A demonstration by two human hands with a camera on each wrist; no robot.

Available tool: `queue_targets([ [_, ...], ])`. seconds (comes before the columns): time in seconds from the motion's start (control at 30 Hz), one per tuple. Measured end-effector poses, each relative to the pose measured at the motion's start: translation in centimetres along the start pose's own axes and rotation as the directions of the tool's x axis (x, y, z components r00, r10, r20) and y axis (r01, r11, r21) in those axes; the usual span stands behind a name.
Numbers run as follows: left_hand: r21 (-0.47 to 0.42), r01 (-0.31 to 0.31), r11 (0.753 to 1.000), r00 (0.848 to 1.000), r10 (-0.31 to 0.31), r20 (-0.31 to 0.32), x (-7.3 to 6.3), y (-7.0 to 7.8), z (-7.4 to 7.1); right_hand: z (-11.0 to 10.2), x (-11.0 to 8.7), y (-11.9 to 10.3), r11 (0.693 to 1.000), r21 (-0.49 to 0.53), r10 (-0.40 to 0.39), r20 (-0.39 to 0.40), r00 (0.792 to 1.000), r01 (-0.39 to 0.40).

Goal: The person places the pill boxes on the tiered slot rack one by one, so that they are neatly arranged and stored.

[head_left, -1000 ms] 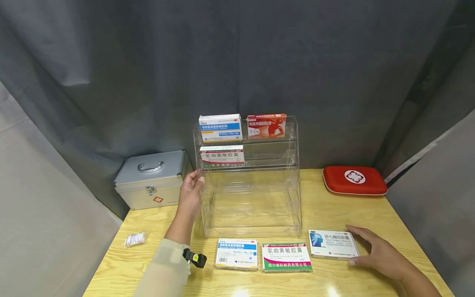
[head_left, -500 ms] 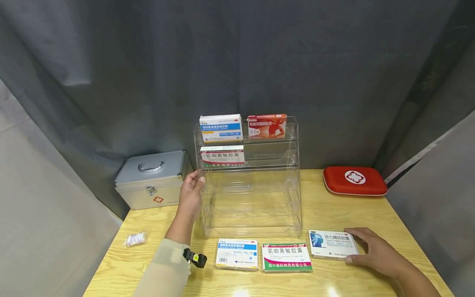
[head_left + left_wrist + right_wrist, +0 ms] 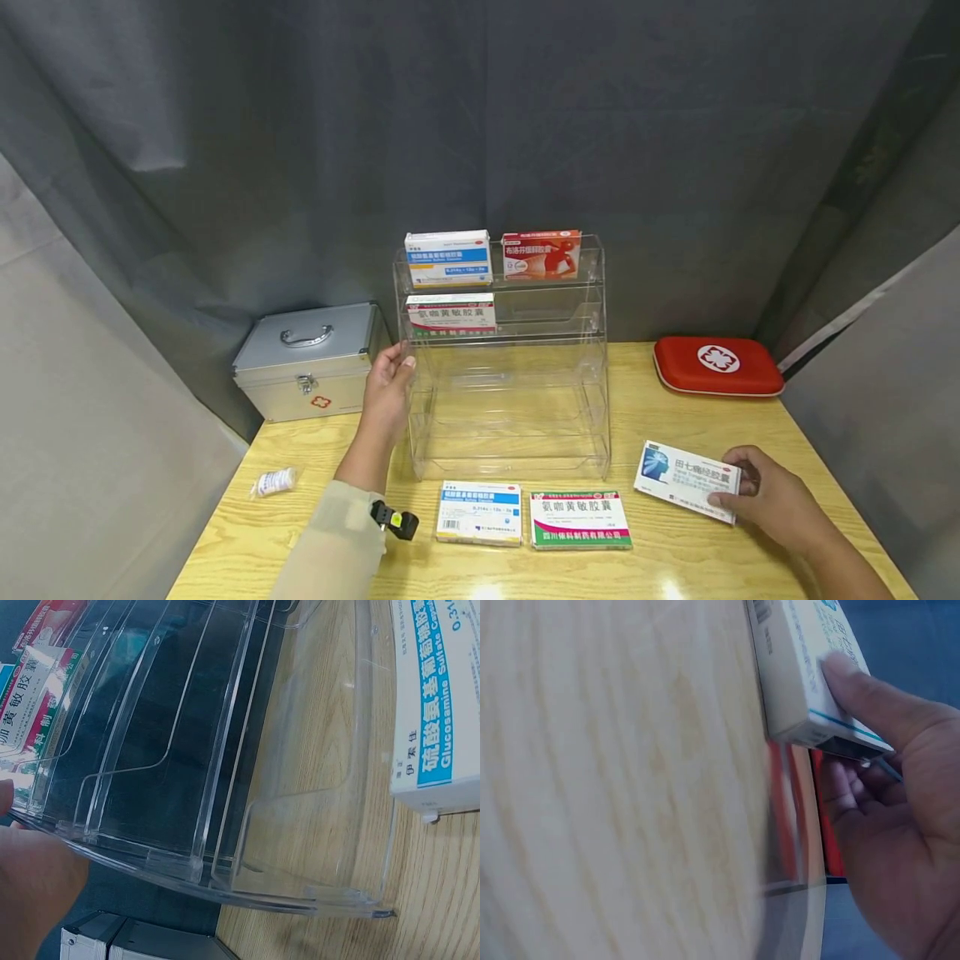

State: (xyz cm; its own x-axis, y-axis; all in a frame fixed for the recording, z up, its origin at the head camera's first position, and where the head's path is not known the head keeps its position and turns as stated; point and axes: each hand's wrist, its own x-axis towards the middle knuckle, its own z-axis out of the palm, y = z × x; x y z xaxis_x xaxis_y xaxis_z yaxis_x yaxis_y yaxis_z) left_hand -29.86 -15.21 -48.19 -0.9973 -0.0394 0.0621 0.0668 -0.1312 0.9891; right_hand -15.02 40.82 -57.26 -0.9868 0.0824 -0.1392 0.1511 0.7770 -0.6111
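Observation:
My right hand (image 3: 772, 500) pinches the right end of a white medicine box (image 3: 687, 482) with a blue head picture, thumb on its front face. In the right wrist view, that box (image 3: 802, 675) is tilted, with the fingers behind it. My left hand (image 3: 386, 387) grips the left side edge of a clear acrylic tiered rack (image 3: 510, 467). On the rack's top tier stand a blue-and-white medicine box (image 3: 448, 260) and a red medicine box (image 3: 542, 255). One tier down, at the left, is a green-and-magenta medicine box (image 3: 452, 315).
Before the rack lie a second blue-and-white box (image 3: 478, 513) and a second green-and-magenta box (image 3: 581, 520). A silver first-aid case (image 3: 303, 367) stands at the left, near a small white bottle (image 3: 275, 482). A red zip case (image 3: 717, 366) lies at the back right.
My right hand has closed on the head-picture box, lifted it and turned it, shifting it slightly right. The left hand keeps its place on the rack.

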Motion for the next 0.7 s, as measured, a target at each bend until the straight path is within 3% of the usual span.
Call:
queue_targets([
  [0.3,-0.001,-0.006,1.0,1.0,0.006,0.009,0.0,0.1,0.1,-0.6,-0.2,-0.4,0.998,0.061,0.042,-0.217,0.975,-0.03],
  [0.47,-0.003,-0.005,1.0,1.0,0.005,0.013,-0.1,0.2,0.1,-1.2,-0.3,-1.1,0.99,0.136,0.02,-0.304,0.952,0.022],
  [0.57,0.002,-0.002,1.0,1.0,0.002,0.014,0.0,0.1,0.0,-2.1,0.0,-2.4,0.962,0.253,0.006,-0.385,0.923,0.099],
  [0.7,0.011,0.002,1.0,1.0,-0.002,0.013,0.1,-0.1,-0.1,-4.3,0.9,-5.7,0.867,0.429,-0.014,-0.487,0.873,0.254],
])
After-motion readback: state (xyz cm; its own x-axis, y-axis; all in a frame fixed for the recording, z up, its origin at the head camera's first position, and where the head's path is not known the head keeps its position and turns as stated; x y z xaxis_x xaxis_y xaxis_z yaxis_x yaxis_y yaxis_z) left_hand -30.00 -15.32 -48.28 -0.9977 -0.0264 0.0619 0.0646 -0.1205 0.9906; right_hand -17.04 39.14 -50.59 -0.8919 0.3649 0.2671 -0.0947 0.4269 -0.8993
